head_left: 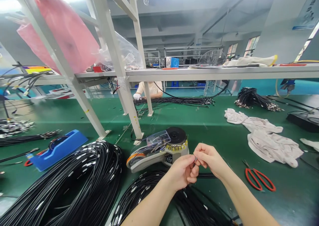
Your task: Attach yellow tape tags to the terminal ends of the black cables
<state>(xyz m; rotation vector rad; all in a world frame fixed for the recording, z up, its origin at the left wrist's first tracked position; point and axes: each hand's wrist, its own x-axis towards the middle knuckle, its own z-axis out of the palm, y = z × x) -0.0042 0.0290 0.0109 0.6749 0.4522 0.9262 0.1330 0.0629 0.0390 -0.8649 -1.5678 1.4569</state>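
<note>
My left hand (183, 173) and my right hand (210, 158) meet in front of me, fingertips almost touching. Both are closed in a pinch around a small grey piece (195, 159), mostly covered by fingers; whether it is a cable's end I cannot tell. Under my wrists lies a bundle of black cables (142, 184) with white labels. Just beyond my hands stands a round tape dispenser (176, 136) with a black disc on top. Red-handled scissors (259, 179) rest to the right of my right forearm.
A large coil of black cables (99, 166) and a blue tape holder (61, 149) lie left. White gloves (272, 146) and a cable bundle (254, 100) lie right. Grey shelf posts (129, 110) rise from the bench. Across it, a gloved co-worker's hand (137, 96) is by more cables.
</note>
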